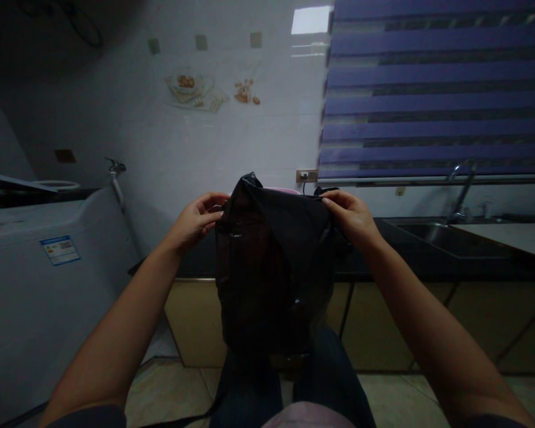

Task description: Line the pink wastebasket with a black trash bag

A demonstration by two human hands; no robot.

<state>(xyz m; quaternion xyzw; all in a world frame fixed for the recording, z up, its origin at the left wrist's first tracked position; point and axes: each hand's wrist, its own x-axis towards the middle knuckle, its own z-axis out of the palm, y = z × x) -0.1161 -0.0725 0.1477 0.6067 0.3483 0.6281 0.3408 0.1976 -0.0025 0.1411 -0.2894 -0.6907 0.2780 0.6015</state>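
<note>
A black plastic bag (274, 279) hangs in front of my legs, its top edge raised to counter height and stretched between my hands. My left hand (198, 219) pinches the bag's upper left side between thumb and fingers. At the upper right corner, my right hand (350, 215) grips the rim with thumb and fingertips. The bag's top comes to a point left of centre, and a fold slants down across its front. Whatever may be inside it cannot be made out.
Behind the bag runs a dark countertop (396, 264) above yellowish cabinets (377, 324). A sink (450, 238) with a faucet (463, 193) is at the right. A white washing machine (49, 309) stands at the left. A plug sits in a wall socket (307, 176).
</note>
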